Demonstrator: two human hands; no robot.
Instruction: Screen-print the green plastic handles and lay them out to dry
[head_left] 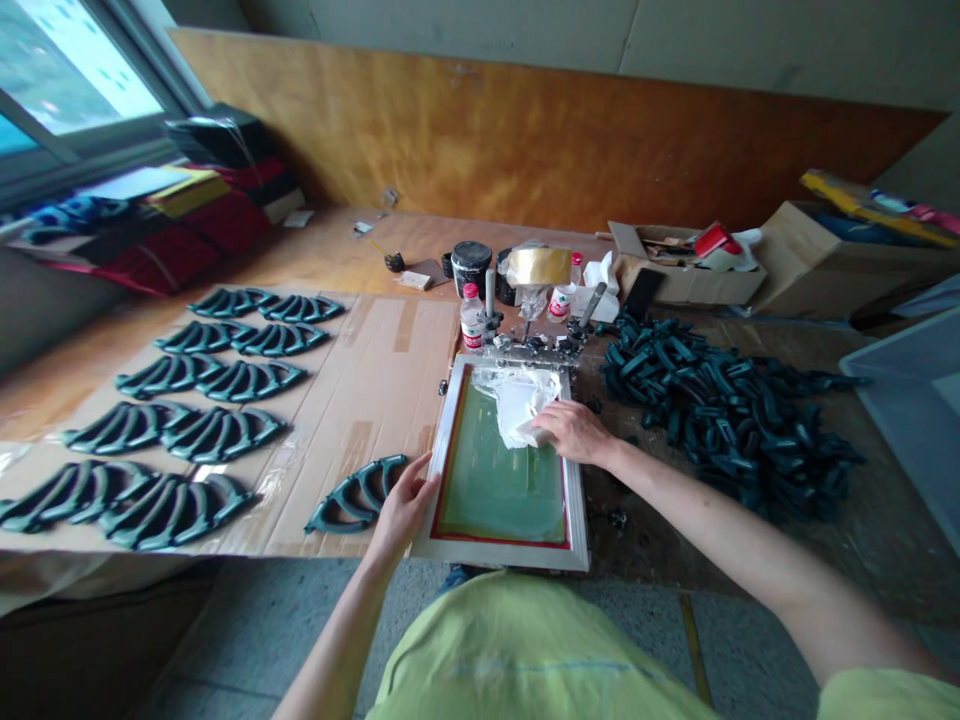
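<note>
A screen-printing frame (577,500) with a metal rim, red border and green mesh lies in front of me. My right hand (574,432) presses a crumpled white cloth (521,400) against the mesh near its far right part, fingers closed on the cloth. My left hand (405,505) grips the frame's left rim near the front corner. One dark green curved plastic piece (356,497) lies on the cardboard just left of that hand.
Rows of the same curved pieces (180,400) lie on flattened cardboard (375,360) at left. A heap of dark parts (720,410) sits at right. Behind the frame stand bottles (471,318), a black ink can (471,265), tissues and cardboard boxes (686,262). A grey bin (919,400) is at far right.
</note>
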